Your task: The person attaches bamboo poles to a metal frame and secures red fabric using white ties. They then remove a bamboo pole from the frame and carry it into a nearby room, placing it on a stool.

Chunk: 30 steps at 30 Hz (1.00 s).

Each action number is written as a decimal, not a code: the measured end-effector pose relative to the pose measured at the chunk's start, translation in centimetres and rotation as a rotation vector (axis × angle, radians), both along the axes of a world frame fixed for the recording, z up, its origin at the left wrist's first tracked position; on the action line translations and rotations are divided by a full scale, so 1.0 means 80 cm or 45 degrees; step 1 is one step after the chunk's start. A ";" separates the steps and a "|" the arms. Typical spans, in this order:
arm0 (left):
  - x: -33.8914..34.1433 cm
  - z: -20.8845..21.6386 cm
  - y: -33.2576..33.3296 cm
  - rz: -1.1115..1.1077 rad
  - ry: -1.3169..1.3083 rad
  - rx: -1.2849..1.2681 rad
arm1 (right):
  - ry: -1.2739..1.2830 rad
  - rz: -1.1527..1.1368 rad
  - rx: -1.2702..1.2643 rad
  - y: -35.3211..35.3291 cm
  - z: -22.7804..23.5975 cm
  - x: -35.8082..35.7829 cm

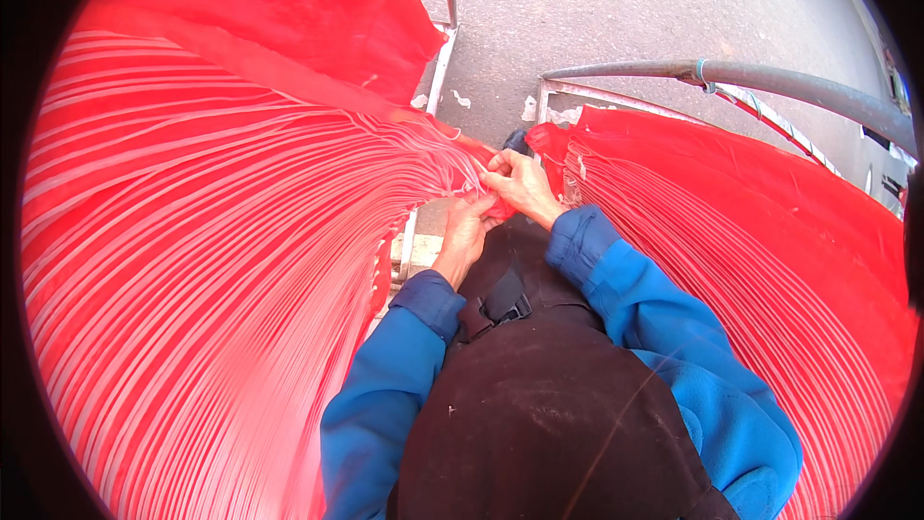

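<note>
Both hands meet at the gathered corner of a big stack of red fabric [241, 164] with many pale edges, which fills the left side. My left hand [467, 236] pinches a bit of the red cloth from below, its fingers curled. Just above it, my right hand [520, 183] has thumb and forefinger closed at the same corner, on a fold or edge of the cloth. The fingers partly hide what exactly is between them. A second layered red fabric stack [712, 221] lies at the right, its bunched corner close to my right wrist.
Metal frame rails stand beyond the stacks: a pale one [442, 67] at centre left and a grey tube [808, 85] at the right. Small white scraps [462, 99] lie on the grey floor [577, 0]. A dark brown apron [539, 414] with a black buckle covers my front.
</note>
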<state>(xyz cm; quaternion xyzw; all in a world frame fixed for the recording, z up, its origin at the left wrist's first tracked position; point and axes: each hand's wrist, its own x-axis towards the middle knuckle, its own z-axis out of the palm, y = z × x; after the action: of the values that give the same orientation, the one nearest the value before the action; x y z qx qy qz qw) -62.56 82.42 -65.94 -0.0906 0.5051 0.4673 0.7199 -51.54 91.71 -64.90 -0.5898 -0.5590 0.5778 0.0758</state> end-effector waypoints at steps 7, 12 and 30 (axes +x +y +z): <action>0.001 -0.002 -0.014 -0.094 -0.032 -0.156 | 0.032 0.009 -0.068 -0.020 -0.031 0.000; -0.007 0.003 -0.012 -0.167 0.630 -0.173 | 0.017 -0.102 -0.141 -0.025 -0.045 0.018; -0.023 -0.016 0.025 -0.716 1.303 0.461 | 0.713 -0.552 -0.626 -0.023 -0.049 0.031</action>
<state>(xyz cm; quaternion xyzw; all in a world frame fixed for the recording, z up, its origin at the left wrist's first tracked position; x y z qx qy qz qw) -64.38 84.40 -67.24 0.4062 0.7039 0.3220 0.4856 -49.04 89.87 -68.82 -0.5147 -0.2255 0.8023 0.2014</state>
